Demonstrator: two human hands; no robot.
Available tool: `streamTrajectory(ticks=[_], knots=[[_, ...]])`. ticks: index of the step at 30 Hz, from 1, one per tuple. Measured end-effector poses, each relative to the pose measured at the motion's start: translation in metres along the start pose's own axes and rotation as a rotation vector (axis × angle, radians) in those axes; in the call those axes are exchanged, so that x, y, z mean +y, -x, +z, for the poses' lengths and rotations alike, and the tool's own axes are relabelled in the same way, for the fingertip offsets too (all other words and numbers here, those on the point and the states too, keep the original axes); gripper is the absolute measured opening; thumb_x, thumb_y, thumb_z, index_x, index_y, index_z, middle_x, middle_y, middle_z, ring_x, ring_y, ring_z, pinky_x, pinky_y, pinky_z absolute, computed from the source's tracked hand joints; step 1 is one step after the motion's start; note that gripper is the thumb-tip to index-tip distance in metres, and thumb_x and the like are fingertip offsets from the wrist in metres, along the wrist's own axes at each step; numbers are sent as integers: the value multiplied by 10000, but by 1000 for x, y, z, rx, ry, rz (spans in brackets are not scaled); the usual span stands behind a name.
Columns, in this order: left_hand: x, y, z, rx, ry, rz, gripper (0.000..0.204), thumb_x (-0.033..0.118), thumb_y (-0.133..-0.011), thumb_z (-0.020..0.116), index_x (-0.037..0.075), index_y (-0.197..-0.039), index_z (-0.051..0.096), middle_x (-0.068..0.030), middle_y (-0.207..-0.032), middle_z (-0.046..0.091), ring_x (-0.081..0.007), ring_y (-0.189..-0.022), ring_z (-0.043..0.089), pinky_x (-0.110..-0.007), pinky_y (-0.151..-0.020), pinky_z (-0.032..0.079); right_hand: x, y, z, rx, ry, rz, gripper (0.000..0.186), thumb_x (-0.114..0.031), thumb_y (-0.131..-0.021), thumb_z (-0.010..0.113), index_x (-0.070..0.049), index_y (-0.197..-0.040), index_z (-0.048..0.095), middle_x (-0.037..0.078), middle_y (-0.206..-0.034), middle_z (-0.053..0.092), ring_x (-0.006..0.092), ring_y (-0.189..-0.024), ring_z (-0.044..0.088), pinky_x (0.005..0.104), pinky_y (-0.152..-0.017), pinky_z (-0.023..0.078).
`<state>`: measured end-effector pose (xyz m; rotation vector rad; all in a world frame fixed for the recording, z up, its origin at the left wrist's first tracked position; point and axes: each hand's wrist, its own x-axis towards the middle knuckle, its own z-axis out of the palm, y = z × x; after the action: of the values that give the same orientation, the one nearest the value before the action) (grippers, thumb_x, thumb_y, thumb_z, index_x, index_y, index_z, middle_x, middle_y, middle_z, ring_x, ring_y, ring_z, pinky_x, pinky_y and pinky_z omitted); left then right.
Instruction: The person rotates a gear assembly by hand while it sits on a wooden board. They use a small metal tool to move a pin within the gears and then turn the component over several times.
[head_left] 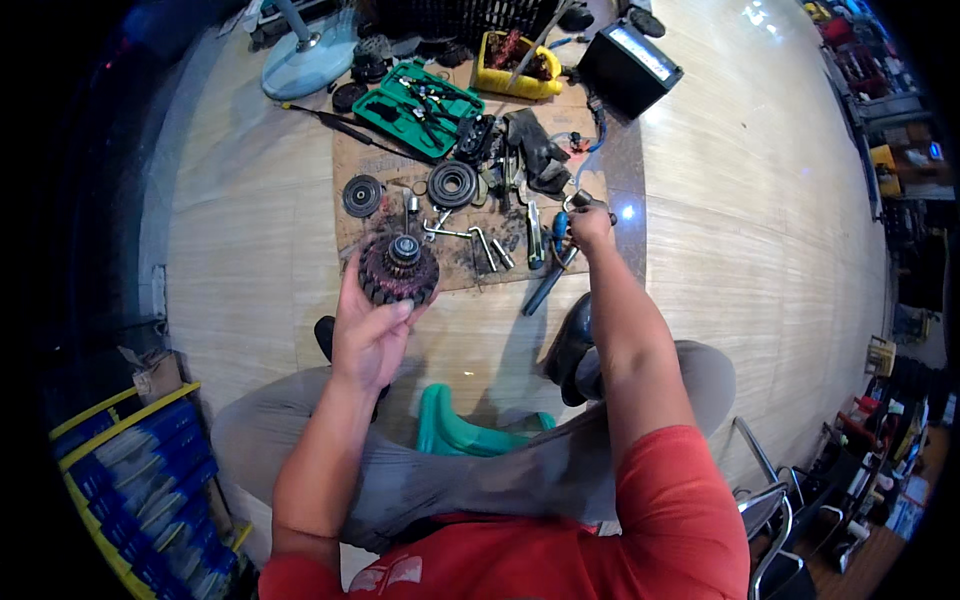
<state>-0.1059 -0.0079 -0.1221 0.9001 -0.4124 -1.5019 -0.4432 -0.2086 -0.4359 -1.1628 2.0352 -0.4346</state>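
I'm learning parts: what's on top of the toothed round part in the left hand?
On top of the toothed round part sits a stepped, ringed hub. What the hub covers, and the part's underside, can't be seen.

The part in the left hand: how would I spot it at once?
Find the cardboard on the floor. Over its near left corner, the left hand holds a round part. Unlike the black wheels lying beyond, it has a toothed rim and reddish sides.

L hand (372, 342) partly hid. behind toothed rotor (385, 274); R hand (592, 228) grip unclear; blk crate (455, 14) cut off @ top
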Motion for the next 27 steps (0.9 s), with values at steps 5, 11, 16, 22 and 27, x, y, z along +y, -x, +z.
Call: streamTrajectory(ticks=[5, 11, 16, 22, 27], knots=[[-16, -19, -15, 148, -56, -114, 880, -24, -691, 654, 72, -1477, 271, -150, -1391, 467, -316, -1259, 520, -504, -1025, 472, -5, -93, 19, 60, 178, -81, 329, -298, -767, 716, -5, -919, 727, 241, -963, 695, 372, -963, 676, 432, -833, 528], [-31, -47, -32, 176, -74, -206, 915, -11, -676, 690, 70, -1484, 270, -143, -1409, 454, -308, -1266, 515, -487, -1012, 489, -54, -176, 18, 133, -25, -159, 338, -294, -767, 699, -38, -986, 726, 244, -995, 688, 379, -978, 664, 429, -845, 524], [-32, -50, -32, 298, -105, -177, 903, -18, -680, 680, 55, -1483, 273, -157, -1414, 448, -327, -1273, 507, -500, -1021, 486, -94, -145, 45, 213, 49, -337, 331, -281, -780, 693, -25, -986, 731, 251, -968, 687, 395, -949, 661, 422, -853, 522], [-23, -55, -20, 238, -71, -154, 920, -33, -668, 676, 54, -1485, 262, -149, -1408, 461, -322, -1251, 527, -496, -1015, 487, -42, -86, 5, 243, 132, -380, 278, -257, -846, 632, 12, -884, 687, 260, -850, 672, 425, -848, 657, 492, -756, 509], [-11, -41, -18, 188, -47, -124, 928, -18, -669, 672, 78, -1494, 259, -146, -1428, 441, -328, -1269, 508, -518, -1036, 453, -3, 11, 16, 101, 715, -552, 538, -498, -842, 651, -12, -1072, 620, 186, -1102, 597, 349, -1035, 580, 482, -878, 474]])
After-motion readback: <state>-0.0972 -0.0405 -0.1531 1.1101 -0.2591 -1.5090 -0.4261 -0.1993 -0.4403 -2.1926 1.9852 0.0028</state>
